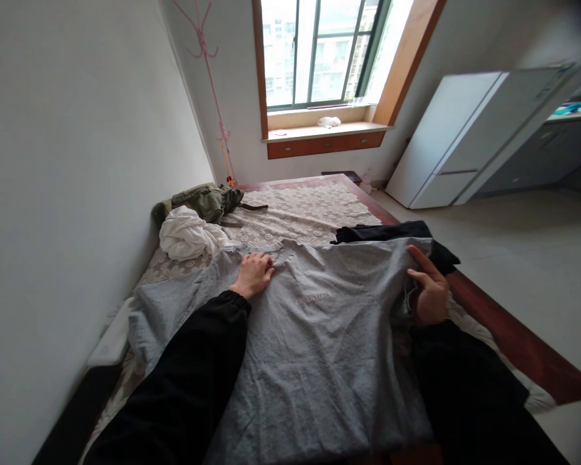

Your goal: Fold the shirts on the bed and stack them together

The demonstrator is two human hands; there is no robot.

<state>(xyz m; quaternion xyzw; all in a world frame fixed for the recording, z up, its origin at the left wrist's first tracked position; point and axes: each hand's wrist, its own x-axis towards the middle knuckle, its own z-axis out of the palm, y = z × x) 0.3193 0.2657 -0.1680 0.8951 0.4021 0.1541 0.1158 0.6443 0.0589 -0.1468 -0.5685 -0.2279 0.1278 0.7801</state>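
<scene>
A grey T-shirt (319, 349) with small lettering on its chest is spread out in front of me, its collar toward the window and some wrinkles across the front. My left hand (254, 272) is closed on the fabric beside the collar, fingers bent and their tips partly hidden. At the sleeve on the right, my right hand (428, 294) grips the cloth, with the index finger stretched along the sleeve and the thumb below it. The left sleeve lies loose beyond my left forearm.
Under the shirt is a bed (310, 205) with a patterned cover and reddish wooden edge. Black folded clothing (385, 231) lies behind the right shoulder. A white bundled cloth (188, 234) and green backpack (208, 200) rest by the left wall. A white fridge (458, 135) stands right.
</scene>
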